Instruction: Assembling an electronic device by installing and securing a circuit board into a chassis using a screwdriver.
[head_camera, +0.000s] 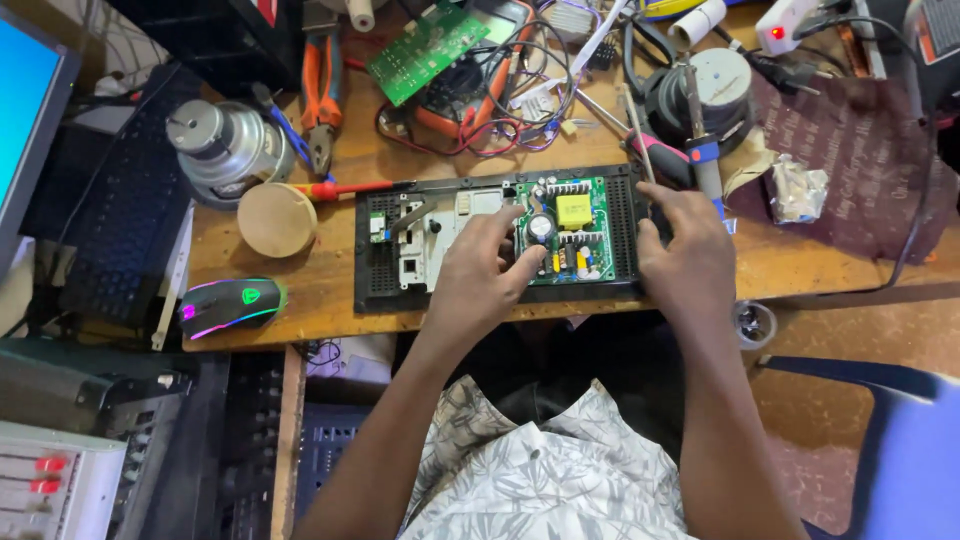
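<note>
Two hands on black tray (375, 285), left hand (487, 268) fingers spread on green board (565, 232), right hand (683, 250) curled gripping tray edge.

Monitor screen (25, 95), far left edge of the frame: a dark-framed panel lit plain light blue, seen at a slant and cut off by the frame. Crumpled silvery foil wrapper (797, 190), right of centre on the tabletop (310, 290), resting on a dark maroon printed cloth (860, 150).
</note>
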